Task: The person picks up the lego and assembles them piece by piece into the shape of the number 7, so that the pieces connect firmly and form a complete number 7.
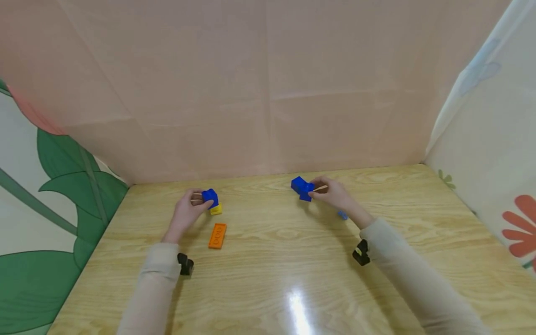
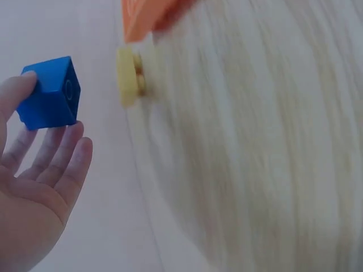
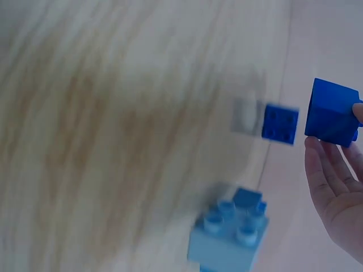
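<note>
L hand (image 1: pixel 187 215) pinches a blue brick (image 1: pixel 210 198) btwn thumb & fingers, thumb on one face, fingertips against the opposite one; R hand (image 1: pixel 332 193) likewise pinches a second blue brick (image 1: pixel 299 184), w/ its studs turned toward the palm; both bricks are held up off the table, hands well apart.

Just past the L brick in head view sits a small yellow piece (image 1: pixel 216 210), separate from it per L wrist view; orange plate (image 1: pixel 217 236) lies flat nr it, on the near side; by the R hand, a small dark-blue brick (image 3: pixel 280 123) stands apart from the held one, studs showing in R wrist view; a light-blue brick (image 3: pixel 227 238) is nr too, w/ a darker blue bit against it.

Markings: orange plate has a row of round outlines; can't tell if they're lettering; stud tops too small/blurred to read a brand.

Further out: pale sleeves (image 1: pixel 155 288), a black device (image 1: pixel 185 264) at L wrist; wood-grain table (image 1: pixel 259 260) w/ glare at front; pinkish backdrop (image 1: pixel 268 83) behind; green leaves (image 1: pixel 83 186) at L, red flower (image 1: pixel 521 228) at R.
</note>
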`<state>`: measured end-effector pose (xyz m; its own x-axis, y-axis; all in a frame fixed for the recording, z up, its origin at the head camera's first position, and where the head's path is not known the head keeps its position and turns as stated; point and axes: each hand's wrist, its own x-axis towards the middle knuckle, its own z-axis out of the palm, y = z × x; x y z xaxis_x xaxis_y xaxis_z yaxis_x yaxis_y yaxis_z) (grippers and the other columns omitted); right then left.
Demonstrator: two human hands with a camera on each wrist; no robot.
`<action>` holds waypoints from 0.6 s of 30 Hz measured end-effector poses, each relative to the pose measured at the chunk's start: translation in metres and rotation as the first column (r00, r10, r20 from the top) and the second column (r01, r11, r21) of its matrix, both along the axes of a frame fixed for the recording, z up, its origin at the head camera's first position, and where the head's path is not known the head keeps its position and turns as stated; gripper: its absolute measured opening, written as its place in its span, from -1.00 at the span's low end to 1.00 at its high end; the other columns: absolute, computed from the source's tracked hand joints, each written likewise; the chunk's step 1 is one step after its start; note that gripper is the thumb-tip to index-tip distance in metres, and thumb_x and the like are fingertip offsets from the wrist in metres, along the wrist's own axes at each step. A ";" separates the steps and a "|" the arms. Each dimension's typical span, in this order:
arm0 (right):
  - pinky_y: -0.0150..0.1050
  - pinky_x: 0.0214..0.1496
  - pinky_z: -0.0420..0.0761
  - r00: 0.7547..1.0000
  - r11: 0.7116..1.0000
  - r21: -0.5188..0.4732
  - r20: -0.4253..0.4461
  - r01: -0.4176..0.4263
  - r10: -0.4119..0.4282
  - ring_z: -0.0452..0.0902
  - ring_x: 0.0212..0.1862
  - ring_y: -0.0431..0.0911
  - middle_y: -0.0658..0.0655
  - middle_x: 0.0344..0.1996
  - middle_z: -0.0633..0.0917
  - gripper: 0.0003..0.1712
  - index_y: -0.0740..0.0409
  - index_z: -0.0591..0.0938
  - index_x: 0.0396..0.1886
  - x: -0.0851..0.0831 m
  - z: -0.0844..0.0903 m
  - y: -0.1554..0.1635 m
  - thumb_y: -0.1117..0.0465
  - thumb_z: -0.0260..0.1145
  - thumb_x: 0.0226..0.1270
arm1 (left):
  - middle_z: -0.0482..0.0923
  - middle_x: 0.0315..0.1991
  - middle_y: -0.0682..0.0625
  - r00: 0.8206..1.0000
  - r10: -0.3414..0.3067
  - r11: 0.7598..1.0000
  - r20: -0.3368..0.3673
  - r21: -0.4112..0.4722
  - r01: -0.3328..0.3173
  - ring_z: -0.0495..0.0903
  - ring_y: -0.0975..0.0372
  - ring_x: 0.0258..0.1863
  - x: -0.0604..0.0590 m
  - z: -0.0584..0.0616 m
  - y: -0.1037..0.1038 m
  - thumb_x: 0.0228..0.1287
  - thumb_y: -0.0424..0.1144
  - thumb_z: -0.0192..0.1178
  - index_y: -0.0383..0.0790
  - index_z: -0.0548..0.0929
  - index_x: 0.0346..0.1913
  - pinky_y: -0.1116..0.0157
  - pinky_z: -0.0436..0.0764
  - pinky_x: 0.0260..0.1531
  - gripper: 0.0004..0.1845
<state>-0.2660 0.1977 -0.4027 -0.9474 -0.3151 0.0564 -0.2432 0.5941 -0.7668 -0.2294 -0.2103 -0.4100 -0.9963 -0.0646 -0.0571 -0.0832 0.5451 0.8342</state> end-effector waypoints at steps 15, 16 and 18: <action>-0.13 -0.05 0.69 0.992 0.993 0.048 0.066 -0.110 0.106 0.62 0.03 0.16 0.33 0.03 0.62 -0.52 0.28 0.50 0.18 0.011 -0.012 -0.047 0.18 0.29 0.32 | 0.43 0.22 -0.30 0.998 -0.069 0.996 -0.017 0.059 0.069 0.48 -0.11 0.22 -0.002 0.010 0.033 0.30 -0.21 0.23 -0.27 0.34 0.25 0.03 0.60 0.10 -0.48; -0.13 -0.05 0.69 0.992 0.992 0.054 0.063 -0.112 0.109 0.63 0.03 0.16 0.33 0.02 0.63 -0.52 0.29 0.50 0.17 0.011 -0.011 -0.049 0.18 0.30 0.31 | 0.43 0.22 -0.30 0.997 -0.075 0.995 -0.019 0.062 0.076 0.49 -0.11 0.22 -0.002 0.010 0.035 0.29 -0.22 0.23 -0.27 0.35 0.25 0.04 0.60 0.09 -0.48; -0.14 -0.06 0.69 0.992 0.992 0.060 0.064 -0.114 0.110 0.64 0.01 0.14 0.32 0.01 0.64 -0.53 0.29 0.52 0.15 0.011 -0.011 -0.054 0.19 0.31 0.30 | 0.44 0.22 -0.29 0.996 -0.079 0.995 -0.026 0.065 0.081 0.49 -0.10 0.21 -0.003 0.011 0.040 0.28 -0.23 0.24 -0.26 0.36 0.24 0.05 0.63 0.06 -0.49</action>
<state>-0.2545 0.1441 -0.4138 -0.9070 -0.4205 -0.0236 -0.2651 0.6135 -0.7439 -0.2324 -0.1704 -0.3994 -0.9992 0.0187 -0.0348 -0.0211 0.4930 0.8698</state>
